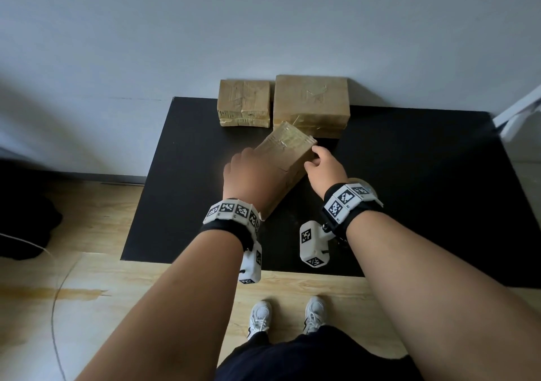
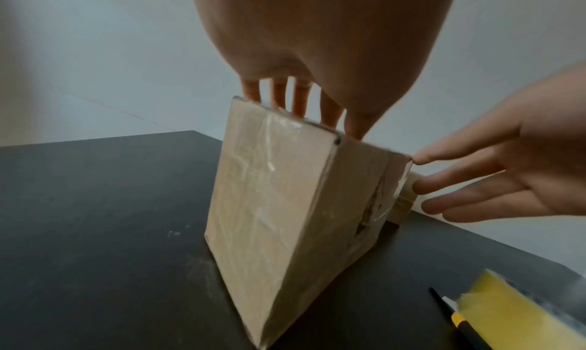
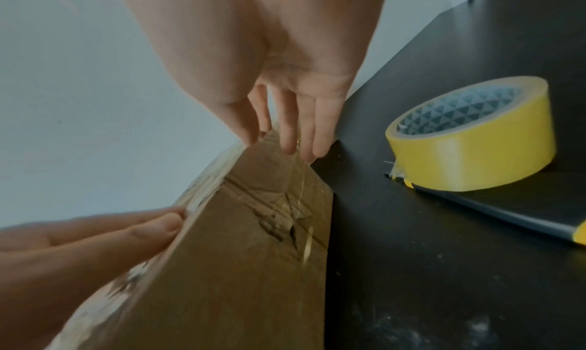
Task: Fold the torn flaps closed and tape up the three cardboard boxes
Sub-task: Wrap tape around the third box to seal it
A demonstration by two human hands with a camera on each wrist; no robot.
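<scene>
A taped cardboard box [image 1: 285,152] stands tilted on one edge on the black table [image 1: 409,190]. My left hand [image 1: 248,172] holds its upper edge, fingers [image 2: 299,99] down the far face and thumb on the near side. My right hand [image 1: 322,163] touches the box's right end with straight fingers [image 3: 320,132]. That end face [image 3: 253,230] shows torn, creased cardboard under clear tape. Two other taped boxes, a smaller one [image 1: 244,102] and a larger one [image 1: 311,99], lie flat against the wall.
A yellow tape roll [image 3: 472,149] lies on the table just right of the box, with a dark utility knife [image 3: 507,217] under its edge. A white frame [image 1: 518,114] stands at the far right. The table's front edge is near my feet.
</scene>
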